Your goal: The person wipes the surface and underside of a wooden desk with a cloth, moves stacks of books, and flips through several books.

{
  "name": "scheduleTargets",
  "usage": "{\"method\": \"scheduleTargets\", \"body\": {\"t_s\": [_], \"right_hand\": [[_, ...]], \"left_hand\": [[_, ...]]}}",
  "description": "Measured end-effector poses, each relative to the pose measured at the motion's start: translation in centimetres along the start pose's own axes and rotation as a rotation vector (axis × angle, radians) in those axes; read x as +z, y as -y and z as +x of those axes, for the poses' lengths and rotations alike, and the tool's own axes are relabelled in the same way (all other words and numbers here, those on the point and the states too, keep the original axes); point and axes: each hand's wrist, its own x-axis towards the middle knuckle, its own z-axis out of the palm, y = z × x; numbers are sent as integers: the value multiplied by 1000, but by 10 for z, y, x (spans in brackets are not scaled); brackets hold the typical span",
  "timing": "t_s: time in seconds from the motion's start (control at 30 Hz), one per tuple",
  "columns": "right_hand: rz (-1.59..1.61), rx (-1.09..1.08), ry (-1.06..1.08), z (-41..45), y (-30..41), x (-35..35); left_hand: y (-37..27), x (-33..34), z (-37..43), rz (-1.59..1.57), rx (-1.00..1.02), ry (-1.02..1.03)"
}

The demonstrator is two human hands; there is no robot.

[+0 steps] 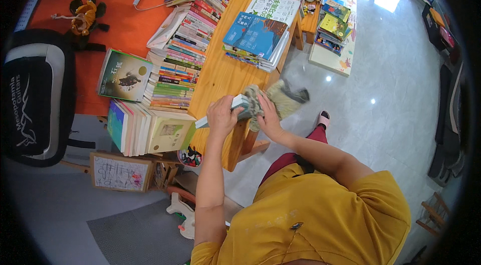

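My left hand [222, 116] grips one or more books [240, 104] with pale page edges and a dark teal cover, held above the near end of a wooden bench [214, 86]. My right hand [268, 116] is closed on a fuzzy grey-green cloth [287, 101], pressed against the end of the books; its loose part hangs to the right, blurred. The cloth hides part of the books. A pale blue-white book edge [201, 122] shows left of my left hand; whether it belongs to the held books I cannot tell.
Long rows of books [184, 47] line the orange table [124, 20] at the left. A book pile with a blue cover [255, 34] lies on the bench. More books [334, 20] rest on a white box at right. A guitar case [30, 96] stands far left.
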Motion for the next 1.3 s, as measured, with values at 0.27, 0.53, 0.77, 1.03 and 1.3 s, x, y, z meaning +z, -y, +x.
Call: {"method": "scheduleTargets", "body": {"t_s": [0.27,0.53,0.77,1.03,1.3], "right_hand": [[25,326,399,-31,-119,-43],[418,360,571,44,-52,-53],[-213,78,472,54,3,-37],[-241,141,472,29,-10,-32],[188,656,306,37,-8,-79]], "left_hand": [[12,-5,-17,-70,0,-81],[49,-11,-80,-1161,-401,-464],[102,34,-134,-848,-711,-353],[-18,11,-26,16,54,-116],[-7,58,-11,-22,-177,81]]}}
